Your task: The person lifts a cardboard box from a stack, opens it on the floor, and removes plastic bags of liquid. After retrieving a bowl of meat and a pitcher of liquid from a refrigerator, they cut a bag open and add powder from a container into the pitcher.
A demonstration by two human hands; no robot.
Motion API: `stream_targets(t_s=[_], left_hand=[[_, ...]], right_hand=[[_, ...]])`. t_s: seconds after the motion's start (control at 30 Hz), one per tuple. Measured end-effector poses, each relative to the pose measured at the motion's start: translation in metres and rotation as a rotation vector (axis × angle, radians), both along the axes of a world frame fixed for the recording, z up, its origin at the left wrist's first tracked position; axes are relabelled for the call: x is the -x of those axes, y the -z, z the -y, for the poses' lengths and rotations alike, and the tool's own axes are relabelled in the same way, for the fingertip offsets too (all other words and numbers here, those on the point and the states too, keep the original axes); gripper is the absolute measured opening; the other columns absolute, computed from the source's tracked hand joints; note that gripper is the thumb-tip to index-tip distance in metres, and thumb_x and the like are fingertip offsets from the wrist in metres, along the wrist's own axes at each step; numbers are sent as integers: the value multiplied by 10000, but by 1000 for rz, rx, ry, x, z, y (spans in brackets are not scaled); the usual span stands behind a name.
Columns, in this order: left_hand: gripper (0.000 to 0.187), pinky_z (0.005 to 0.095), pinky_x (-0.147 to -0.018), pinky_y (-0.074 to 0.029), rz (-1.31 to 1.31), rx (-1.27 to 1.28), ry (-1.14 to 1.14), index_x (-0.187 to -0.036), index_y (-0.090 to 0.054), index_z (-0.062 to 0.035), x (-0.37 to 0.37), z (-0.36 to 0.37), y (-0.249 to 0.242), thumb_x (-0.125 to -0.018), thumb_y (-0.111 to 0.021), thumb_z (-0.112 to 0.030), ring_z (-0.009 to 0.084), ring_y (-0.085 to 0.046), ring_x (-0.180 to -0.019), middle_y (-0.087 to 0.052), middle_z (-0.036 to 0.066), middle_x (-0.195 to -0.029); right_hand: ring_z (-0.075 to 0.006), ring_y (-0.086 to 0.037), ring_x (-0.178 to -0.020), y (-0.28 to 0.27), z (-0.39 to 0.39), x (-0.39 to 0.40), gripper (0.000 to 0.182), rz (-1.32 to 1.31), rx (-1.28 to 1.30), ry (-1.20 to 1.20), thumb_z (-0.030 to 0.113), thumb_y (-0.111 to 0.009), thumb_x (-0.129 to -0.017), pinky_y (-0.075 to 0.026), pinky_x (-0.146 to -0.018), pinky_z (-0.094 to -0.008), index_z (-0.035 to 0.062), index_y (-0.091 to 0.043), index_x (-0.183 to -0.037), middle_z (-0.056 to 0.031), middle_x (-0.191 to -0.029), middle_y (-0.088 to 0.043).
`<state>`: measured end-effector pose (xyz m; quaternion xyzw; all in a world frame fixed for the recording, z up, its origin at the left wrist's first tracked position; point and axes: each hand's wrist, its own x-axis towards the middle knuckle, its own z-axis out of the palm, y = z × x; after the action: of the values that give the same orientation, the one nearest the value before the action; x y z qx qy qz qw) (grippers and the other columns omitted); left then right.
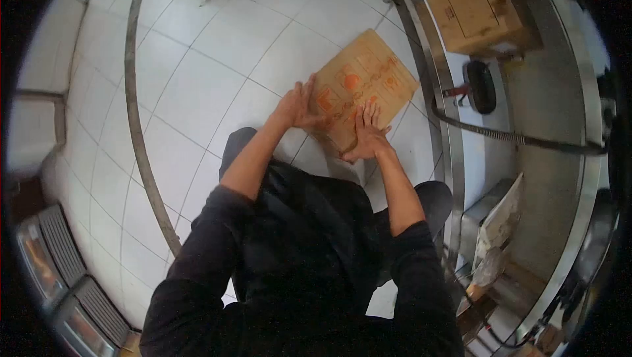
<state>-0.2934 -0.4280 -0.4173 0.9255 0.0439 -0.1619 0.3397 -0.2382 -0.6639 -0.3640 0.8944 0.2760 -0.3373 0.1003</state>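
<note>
A flat brown piece (368, 77) that looks like cardboard or stiff paper, printed with orange pictures, lies tilted in front of my knees over the tiled floor. My left hand (297, 107) is at its left edge, fingers stretched out along the side and the thumb side over the near part. On the near right part rests my right hand (368, 134), its fingers spread flat over the print and its thumb toward the near corner. Whether any fingertips reach underneath is hidden.
A metal rack (454, 179) runs along my right, bearing a cardboard box (471, 11) and a black object (480, 87). A ribbed hose (500, 136) crosses it. To my left a long grey bar (133, 93) curves upward. White tiles (230, 34) cover the floor.
</note>
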Motion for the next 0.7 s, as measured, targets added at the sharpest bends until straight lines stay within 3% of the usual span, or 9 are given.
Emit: stream_targets(t_s=[0.07,0.13,0.17,0.23,0.27,0.4,0.47,0.57,0.7], left_hand=[[1193,459,-963,-460,26,49,-61,-1507,12,70,17,29,-7,-798,-666,-607,509,-472,-1165,-241,452,-1412],[1100,495,-954,-456,129,121,-141,-1480,15,125,40,67,24,-882,-579,-583,552,-507,-1068,-248,484,-1353],[1069,489,-990,-424,123,99,-103,-1461,18,158,47,84,28,-906,-552,-555,561,-464,-1117,-211,472,-1392],[1011,477,-1062,-359,117,59,-31,-1423,23,225,57,118,36,-952,-500,-501,580,-378,-1215,-138,448,-1472],[991,544,-1117,-264,173,5,12,-1439,-12,207,59,132,57,-948,-513,-494,632,-234,-1304,-69,449,-1485],[970,629,-1114,-223,108,-174,-53,-1461,-132,152,57,148,4,-894,-603,-479,618,-120,-1372,-41,434,-1496],[965,647,-1112,-217,204,-316,-1,-1479,-214,88,53,143,-21,-848,-661,-489,592,-119,-1391,-51,399,-1517],[925,651,-1115,-200,376,-257,194,-1514,-263,-87,37,137,-28,-811,-693,-508,529,-77,-1437,-66,316,-1561],[953,664,-1115,-178,391,-194,473,-1516,-267,-122,7,133,13,-768,-761,-444,518,-93,-1441,-80,278,-1574]], right_hand=[[-431,93,-1475,-10,15,-7,1516,37,55,-70,483,-893,-435,-165,-1146,-639,-11,32,-1529,-221,-1603,121],[-422,-9,-1478,-13,38,-4,1337,109,56,-53,361,-879,-544,-224,-1122,-650,-14,-54,-1527,-219,-1606,23],[-417,-61,-1479,-14,51,1,1249,144,57,-40,300,-872,-599,-253,-1111,-656,-15,-97,-1527,-218,-1608,-25],[-411,-171,-1453,16,75,31,968,234,-55,65,146,-761,-706,-332,-1109,-554,-21,-216,-1489,-227,-1578,-129],[-408,-227,-1439,30,83,44,835,288,-110,104,69,-705,-759,-371,-1108,-503,-24,-276,-1470,-232,-1564,-181],[-350,-418,-1309,37,101,88,504,358,-360,281,-35,-558,-788,-488,-997,-409,-14,-478,-1285,-171,-1342,-432],[-349,-406,-1319,32,111,87,516,337,-364,219,-32,-564,-780,-480,-1005,-416,-14,-477,-1288,-166,-1361,-425],[-348,-390,-1329,32,120,84,536,310,-397,195,-23,-573,-770,-465,-1023,-424,-12,-474,-1297,-154,-1381,-417],[-346,-374,-1342,32,129,94,548,305,-478,258,-12,-567,-776,-435,-1054,-435,-16,-463,-1314,-161,-1389,-412]])
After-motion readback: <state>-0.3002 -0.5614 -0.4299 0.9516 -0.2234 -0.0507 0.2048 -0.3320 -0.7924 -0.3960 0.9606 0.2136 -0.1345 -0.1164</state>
